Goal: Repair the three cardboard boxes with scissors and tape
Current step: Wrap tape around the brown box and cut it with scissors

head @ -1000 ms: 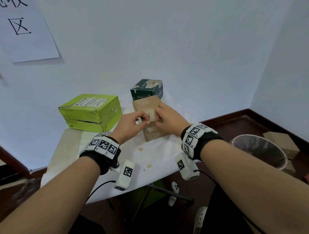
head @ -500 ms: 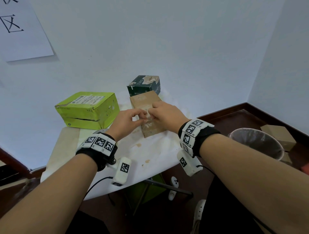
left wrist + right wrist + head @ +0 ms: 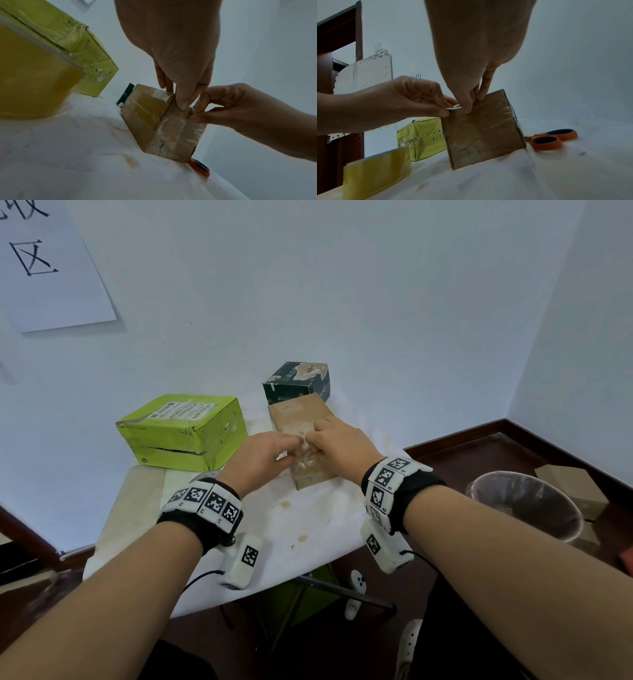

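A brown cardboard box (image 3: 297, 412) lies in the middle of the white table (image 3: 308, 529), wrapped in clear tape. My left hand (image 3: 297, 445) and right hand (image 3: 317, 445) meet at its near top edge. Both pinch a small piece of clear tape (image 3: 454, 107) there, thumbs on the front face (image 3: 181, 104). A green box (image 3: 185, 429) with a split side sits to the left. A dark box (image 3: 298, 381) stands behind the brown one. The yellowish tape roll (image 3: 375, 170) rests near my left wrist. Orange-handled scissors (image 3: 547, 142) lie just right of the brown box, hidden in the head view.
A lined waste bin (image 3: 524, 505) stands on the floor to the right, with cardboard boxes (image 3: 568, 484) beyond it. The table sits against a pale wall, and its front edge is near my wrists. A paper sign (image 3: 48, 265) hangs at upper left.
My hands have drawn closer together at the brown box's near top edge, and the left fingers now meet the right ones. The boxes have not moved.
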`<state>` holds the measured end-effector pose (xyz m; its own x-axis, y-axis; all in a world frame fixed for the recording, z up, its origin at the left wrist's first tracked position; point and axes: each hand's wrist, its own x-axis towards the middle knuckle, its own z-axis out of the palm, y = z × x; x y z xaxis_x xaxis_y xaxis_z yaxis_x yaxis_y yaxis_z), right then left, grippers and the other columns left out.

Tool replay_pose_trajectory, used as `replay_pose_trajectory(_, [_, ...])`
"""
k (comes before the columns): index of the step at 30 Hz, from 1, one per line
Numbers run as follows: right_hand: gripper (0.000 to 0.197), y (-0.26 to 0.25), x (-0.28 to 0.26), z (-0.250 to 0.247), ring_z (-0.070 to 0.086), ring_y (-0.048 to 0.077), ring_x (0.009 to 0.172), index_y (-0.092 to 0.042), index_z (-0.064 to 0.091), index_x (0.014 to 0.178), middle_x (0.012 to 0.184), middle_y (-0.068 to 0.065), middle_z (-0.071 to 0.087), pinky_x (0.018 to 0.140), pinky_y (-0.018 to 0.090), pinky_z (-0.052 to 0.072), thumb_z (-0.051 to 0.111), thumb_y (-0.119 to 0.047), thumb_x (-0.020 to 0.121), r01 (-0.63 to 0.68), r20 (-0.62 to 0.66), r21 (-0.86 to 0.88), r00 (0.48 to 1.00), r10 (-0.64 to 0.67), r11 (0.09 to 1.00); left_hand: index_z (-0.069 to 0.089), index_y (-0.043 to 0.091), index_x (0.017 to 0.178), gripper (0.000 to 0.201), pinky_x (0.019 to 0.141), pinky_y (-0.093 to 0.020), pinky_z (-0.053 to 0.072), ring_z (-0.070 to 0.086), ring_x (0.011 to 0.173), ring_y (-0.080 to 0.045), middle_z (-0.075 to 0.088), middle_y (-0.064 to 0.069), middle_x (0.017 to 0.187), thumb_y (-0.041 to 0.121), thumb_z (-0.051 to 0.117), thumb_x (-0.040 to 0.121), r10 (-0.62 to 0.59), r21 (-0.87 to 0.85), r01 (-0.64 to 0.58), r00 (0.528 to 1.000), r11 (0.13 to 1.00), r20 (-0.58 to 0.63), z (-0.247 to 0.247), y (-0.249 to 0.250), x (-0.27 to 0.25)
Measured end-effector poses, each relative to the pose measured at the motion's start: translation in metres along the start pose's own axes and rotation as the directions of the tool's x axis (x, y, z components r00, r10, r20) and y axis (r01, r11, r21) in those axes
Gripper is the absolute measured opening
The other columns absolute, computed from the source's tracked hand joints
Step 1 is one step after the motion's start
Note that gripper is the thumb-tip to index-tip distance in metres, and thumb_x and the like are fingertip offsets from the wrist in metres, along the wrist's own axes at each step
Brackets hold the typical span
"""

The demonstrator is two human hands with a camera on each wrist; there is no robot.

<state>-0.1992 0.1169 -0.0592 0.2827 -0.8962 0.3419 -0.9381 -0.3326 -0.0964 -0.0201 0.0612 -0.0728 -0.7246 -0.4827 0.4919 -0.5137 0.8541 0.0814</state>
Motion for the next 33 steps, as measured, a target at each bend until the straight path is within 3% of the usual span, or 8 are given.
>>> replay_pose_trajectory(3, [0.010, 0.000, 0.000, 0.001, 0.044, 0.020, 0.107, -0.016, 0.056, 0.091, 0.100, 0.004, 0.052, 0.062, 0.028, 0.033, 0.047, -0.012, 0.093, -0.004, 0.002, 0.011, 1.000, 0.004, 1.000, 0.068, 0.016, 0.080, 0.007, 0.054, -0.015, 0.030, 0.042, 0.063, -0.005, 0.073, 0.007, 0.083, 0.013, 0.074, 0.080, 0.029, 0.049, -0.028, 1.000, 0.998, -0.011, -0.002, 0.001, -0.001])
replay_pose_trajectory(9, [0.010, 0.000, 0.000, 0.000, 0.043, 0.019, 0.109, -0.018, 0.054, 0.090, 0.103, 0.003, 0.053, 0.062, 0.028, 0.031, 0.048, -0.012, 0.094, -0.002, 0.024, -0.037, 1.000, 0.003, 0.999, 0.072, 0.017, 0.079, 0.005, 0.053, -0.013, 0.029, 0.060, 0.059, -0.012, 0.075, 0.008, 0.092, 0.013, 0.075, 0.077, 0.017, 0.025, -0.016, 1.000, 1.000, -0.012, -0.005, 0.004, -0.003])
replay_pose_trajectory(12, [0.010, 0.000, -0.001, 0.001, 0.042, 0.019, 0.110, -0.015, 0.059, 0.095, 0.103, 0.002, 0.052, 0.062, 0.027, 0.031, 0.049, -0.013, 0.095, 0.009, 0.013, -0.045, 1.000, -0.008, 0.999, 0.072, 0.017, 0.079, 0.010, 0.054, -0.007, 0.025, 0.049, 0.062, -0.003, 0.074, 0.009, 0.096, 0.009, 0.078, 0.076, -0.023, 0.016, 0.023, 1.000, 1.000, -0.017, -0.005, 0.004, -0.004])
replay_pose_trajectory(14, [0.010, 0.001, -0.001, 0.001, 0.043, 0.019, 0.111, -0.015, 0.059, 0.095, 0.102, 0.003, 0.053, 0.062, 0.027, 0.032, 0.049, -0.013, 0.094, 0.019, 0.002, -0.037, 1.000, -0.019, 0.999, 0.072, 0.017, 0.080, 0.009, 0.054, -0.011, 0.031, 0.055, 0.059, -0.003, 0.073, 0.012, 0.102, 0.010, 0.077, 0.078, -0.039, 0.006, 0.039, 0.999, 0.999, -0.003, -0.006, 0.003, -0.004])
replay_pose_trajectory(18, [0.017, 0.007, 0.001, -0.003, 0.041, 0.018, 0.113, -0.015, 0.065, 0.100, 0.103, 0.000, 0.051, 0.064, 0.028, 0.034, 0.049, -0.020, 0.094, 0.069, 0.089, -0.108, 0.994, -0.060, 0.992, 0.073, 0.017, 0.086, 0.003, 0.067, -0.023, 0.047, 0.070, 0.088, -0.016, 0.071, 0.012, 0.111, 0.016, 0.073, 0.083, -0.116, -0.023, 0.117, 0.993, 0.993, 0.031, -0.004, 0.001, -0.003])
replay_pose_trajectory(25, [0.013, 0.018, 0.018, -0.010, 0.053, 0.012, 0.079, -0.017, 0.063, 0.090, 0.080, -0.012, 0.053, 0.071, 0.028, 0.043, 0.052, -0.013, 0.083, -0.154, 0.031, 0.390, 0.988, 0.154, 0.908, 0.073, 0.021, 0.087, 0.005, 0.069, -0.013, 0.038, 0.067, 0.096, -0.007, 0.069, 0.011, 0.115, 0.018, 0.072, 0.084, -0.139, -0.054, 0.141, 0.989, 0.988, 0.054, -0.006, -0.001, -0.002])
replay_pose_trajectory(29, [0.027, 0.024, 0.031, -0.001, 0.049, 0.011, 0.093, -0.018, 0.067, 0.106, 0.099, -0.004, 0.051, 0.081, 0.024, 0.040, 0.066, -0.036, 0.086, -0.179, 0.130, 0.370, 0.982, 0.140, 0.912, 0.072, 0.017, 0.079, 0.007, 0.062, 0.000, 0.035, 0.047, 0.063, 0.018, 0.068, 0.016, 0.080, 0.012, 0.076, 0.079, -0.092, -0.056, 0.092, 0.996, 0.994, 0.002, -0.006, -0.001, -0.001])
replay_pose_trajectory(33, [0.036, 0.026, 0.035, 0.008, 0.044, 0.019, 0.114, -0.026, 0.065, 0.111, 0.114, -0.001, 0.050, 0.098, 0.037, 0.039, 0.069, -0.045, 0.081, -0.201, 0.164, 0.352, 0.975, 0.151, 0.914, 0.072, 0.019, 0.080, 0.005, 0.064, 0.000, 0.036, 0.043, 0.068, 0.016, 0.073, 0.009, 0.105, 0.014, 0.075, 0.080, -0.090, -0.058, 0.091, 0.996, 0.994, 0.013, -0.003, -0.004, -0.001])
